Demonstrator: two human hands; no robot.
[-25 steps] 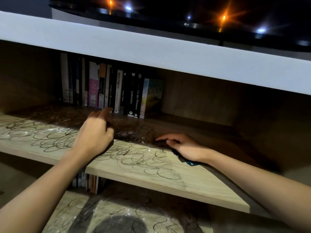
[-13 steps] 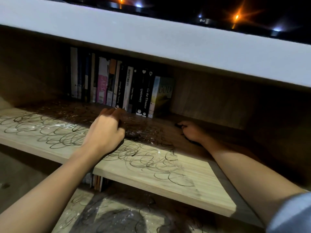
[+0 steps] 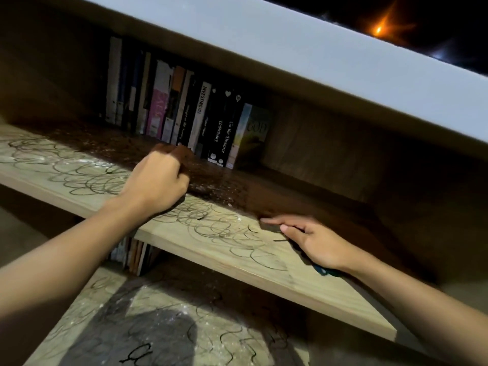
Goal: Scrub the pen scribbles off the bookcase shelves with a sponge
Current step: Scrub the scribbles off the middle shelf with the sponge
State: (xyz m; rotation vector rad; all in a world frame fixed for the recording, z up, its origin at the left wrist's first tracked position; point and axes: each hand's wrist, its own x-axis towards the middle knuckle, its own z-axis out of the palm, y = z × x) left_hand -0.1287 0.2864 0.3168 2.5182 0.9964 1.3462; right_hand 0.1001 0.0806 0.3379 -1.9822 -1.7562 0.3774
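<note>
Head view: my left hand [image 3: 155,182] rests on the shelf [image 3: 264,262] in a loose fist, fingers curled under, grasping nothing I can see. My right hand [image 3: 314,241] presses a dark sponge [image 3: 272,227] flat onto the shelf, fingers and thumb pinching it; most of the sponge is hidden under the palm, and a teal bit sticks out by the wrist. The sponge sits at the right end of the scribbles [image 3: 211,223], near the shadow line. Black loops cover the lit front of the shelf from the far left to the sponge, with white specks among them. Books [image 3: 195,114] stand upright at the back, just behind my left hand. A lower shelf [image 3: 163,320] below is also scribbled. More books [image 3: 134,253] show under the shelf. A white top board [image 3: 290,48] runs above.
</note>
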